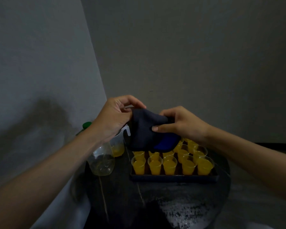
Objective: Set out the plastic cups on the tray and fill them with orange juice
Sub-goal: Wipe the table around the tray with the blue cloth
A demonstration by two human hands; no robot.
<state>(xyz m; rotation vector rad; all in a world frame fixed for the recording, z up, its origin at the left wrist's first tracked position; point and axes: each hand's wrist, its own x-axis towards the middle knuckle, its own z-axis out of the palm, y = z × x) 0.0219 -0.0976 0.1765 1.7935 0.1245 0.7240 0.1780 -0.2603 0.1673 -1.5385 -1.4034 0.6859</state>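
Note:
Several clear plastic cups (155, 166) filled with orange juice stand in rows on a dark tray (173, 178). Above the tray's far side I hold a dark blue cloth (147, 133) in the air with both hands. My left hand (116, 118) grips its left upper edge. My right hand (180, 124) pinches its right side with thumb and fingers. The cloth hides the far cups.
Left of the tray stand a clear jug (117, 144) with a little juice at the bottom and an almost empty clear bottle (101, 161). A green cap (87, 125) shows behind my left wrist. All rest on a dark round table (155, 200) in a wall corner.

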